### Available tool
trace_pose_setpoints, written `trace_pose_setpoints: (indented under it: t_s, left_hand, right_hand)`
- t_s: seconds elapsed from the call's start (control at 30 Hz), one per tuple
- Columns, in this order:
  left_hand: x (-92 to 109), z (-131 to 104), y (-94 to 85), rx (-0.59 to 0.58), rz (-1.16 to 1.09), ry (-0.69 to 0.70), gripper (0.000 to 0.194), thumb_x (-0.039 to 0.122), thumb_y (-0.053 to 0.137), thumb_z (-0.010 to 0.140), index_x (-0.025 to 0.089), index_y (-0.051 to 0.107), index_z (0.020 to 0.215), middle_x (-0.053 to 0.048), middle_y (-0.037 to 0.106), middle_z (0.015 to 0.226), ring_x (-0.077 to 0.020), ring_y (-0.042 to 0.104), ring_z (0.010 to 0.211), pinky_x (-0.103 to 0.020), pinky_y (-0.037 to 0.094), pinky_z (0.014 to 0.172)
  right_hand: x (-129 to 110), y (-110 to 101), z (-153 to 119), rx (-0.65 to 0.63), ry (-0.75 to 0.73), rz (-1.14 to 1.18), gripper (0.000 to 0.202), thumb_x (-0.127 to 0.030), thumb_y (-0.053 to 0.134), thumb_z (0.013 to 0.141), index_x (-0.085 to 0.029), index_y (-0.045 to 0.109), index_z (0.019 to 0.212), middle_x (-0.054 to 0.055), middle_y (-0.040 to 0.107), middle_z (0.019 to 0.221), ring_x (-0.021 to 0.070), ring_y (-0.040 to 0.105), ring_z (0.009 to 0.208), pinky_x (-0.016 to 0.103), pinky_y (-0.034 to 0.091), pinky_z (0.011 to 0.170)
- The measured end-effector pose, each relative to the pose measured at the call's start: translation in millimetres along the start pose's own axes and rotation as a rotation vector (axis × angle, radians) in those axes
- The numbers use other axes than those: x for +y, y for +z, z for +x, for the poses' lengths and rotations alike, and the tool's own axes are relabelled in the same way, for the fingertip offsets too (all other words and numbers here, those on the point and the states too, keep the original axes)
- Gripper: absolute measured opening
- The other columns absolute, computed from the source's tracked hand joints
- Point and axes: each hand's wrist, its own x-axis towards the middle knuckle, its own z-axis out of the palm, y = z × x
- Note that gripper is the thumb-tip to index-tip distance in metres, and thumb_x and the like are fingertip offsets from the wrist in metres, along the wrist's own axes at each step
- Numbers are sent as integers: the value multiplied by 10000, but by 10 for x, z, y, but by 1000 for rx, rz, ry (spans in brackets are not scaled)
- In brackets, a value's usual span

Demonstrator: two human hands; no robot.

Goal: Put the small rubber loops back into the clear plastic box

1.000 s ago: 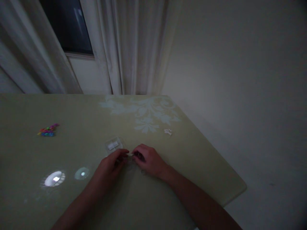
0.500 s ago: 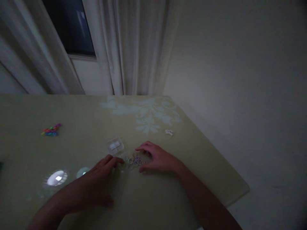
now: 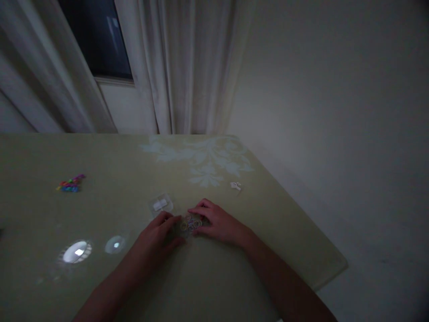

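A small pile of pale coloured rings (image 3: 191,223), which look like little elastic bands, lies on the table between my hands. My left hand (image 3: 160,233) curves around the pile's left side, thumb and fingers apart. On the other side my right hand (image 3: 217,224) rests with thumb and index finger spread at the rings' right edge. Neither hand visibly pinches a ring, though the palm sides are hidden. Just beyond my left fingers sits a small clear plastic box (image 3: 162,204) with a white piece in it, its near corner covered by the hand.
A heap of bright coloured small pieces (image 3: 70,184) lies at the left on the glossy table (image 3: 114,179). Towards the right is a small white item (image 3: 236,186), its kind unclear. Curtains (image 3: 191,67) and a wall (image 3: 318,112) stand behind the table.
My left hand has moved right and closed in on the rings, its thumb coming up towards the pile. The rings are more tightly gathered. My right hand has hardly moved.
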Motion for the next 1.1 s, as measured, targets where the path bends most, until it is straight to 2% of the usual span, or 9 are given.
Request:
trace_pose_setpoints:
  t_s: [0.1, 0.2, 0.33, 0.5, 0.67, 0.83, 1.0, 1.1]
  left_hand:
    - [67, 27, 63, 25, -8, 30, 309, 430, 600, 983, 254, 758, 1182, -89, 700, 1059, -267, 712, 925, -386, 576, 822]
    - [114, 62, 102, 77, 2, 16, 269, 418, 586, 994, 243, 768, 1088, -72, 693, 992, -259, 708, 882, -375, 564, 790]
    - [147, 81, 112, 142, 16, 39, 263, 423, 572, 1001, 231, 751, 982, -63, 689, 935, -254, 705, 840, -367, 561, 764]
    - [177, 69, 104, 180, 13, 73, 261, 377, 537, 1007, 236, 752, 970, -66, 731, 927, -263, 717, 869, -374, 567, 781]
    - [155, 42, 93, 192, -72, 33, 227, 353, 543, 1000, 263, 746, 1042, -40, 792, 982, -247, 753, 895, -346, 581, 806]
    - [169, 36, 8, 128, -260, -43, 282, 362, 508, 1020, 275, 734, 1163, -39, 824, 1062, -251, 786, 947, -347, 606, 836]
    - [195, 35, -146, 96, -332, -1, 303, 377, 482, 1035, 287, 745, 1156, -42, 819, 1139, -265, 772, 1072, -378, 606, 913]
    - [136, 29, -225, 65, -292, -56, 314, 416, 507, 1018, 266, 740, 1166, -60, 811, 1119, -257, 786, 978, -360, 626, 807]
  right_hand:
    - [-68, 68, 22, 6, 16, -25, 449, -212, 792, 942, -198, 691, 1380, 76, 617, 1208, 202, 630, 1134, 327, 500, 1067]
    - [-141, 147, 43, 33, 47, -85, 309, -185, 708, 999, -184, 720, 1308, 74, 622, 1136, 197, 641, 1061, 315, 520, 1014]
    - [-189, 235, 60, 80, 46, -189, 204, -196, 654, 1033, -158, 717, 1223, 87, 625, 1122, 203, 636, 1037, 311, 523, 971]
    - [-173, 324, 75, 111, 54, -272, 140, -143, 625, 1030, -149, 701, 1147, 88, 648, 1112, 210, 637, 1035, 314, 524, 938]
    - [-137, 300, 67, 193, 24, -106, 203, -74, 631, 995, -166, 711, 1158, 81, 704, 1119, 200, 663, 1058, 312, 514, 966]
    - [-108, 197, 50, 260, -25, 75, 265, -48, 595, 998, -196, 751, 1153, 59, 768, 1093, 180, 703, 1026, 301, 511, 946]
    - [-153, 76, 19, 192, 0, 247, 316, -65, 581, 1002, -227, 758, 1208, 38, 792, 1126, 164, 730, 1022, 283, 530, 907]
    - [-152, 6, -2, 159, 34, 314, 278, -143, 645, 999, -219, 737, 1250, 48, 789, 1133, 166, 728, 998, 276, 547, 866]
